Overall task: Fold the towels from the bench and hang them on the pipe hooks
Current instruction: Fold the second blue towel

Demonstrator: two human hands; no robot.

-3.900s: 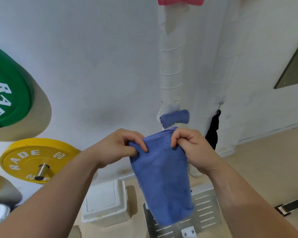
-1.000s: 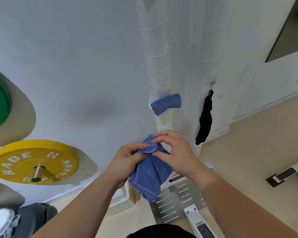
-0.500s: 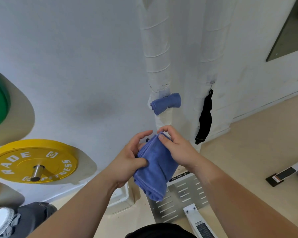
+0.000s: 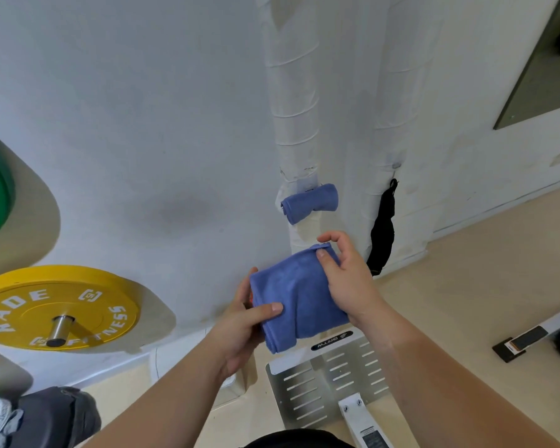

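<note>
As the fold is squared off, the person's left hand grips the lower left edge of the blue towel, with the thumb laid across its face and the fingers behind. The right hand pinches the upper right corner between thumb and fingers. The towel is held in the air between both hands, above the slotted metal base plate on the floor and just below the left pipe.

Done well, this step likely means keeping that corner pinch firm so the layers do not slide, lining up the edges, and holding the packet flat before lifting it to a hook. The left pipe already carries 1 folded hung towel, and a black strap hangs from the right pipe. No free hook can be made out here. A yellow weight plate sits on the wall farther left.

Compared with 3.9 s earlier, when the towel hung long from 2 pinched top corners, it is now a squat, flat packet. At 0.5 s earlier it was a narrower, drooping bundle, and the left thumb had not yet crossed its face.
</note>
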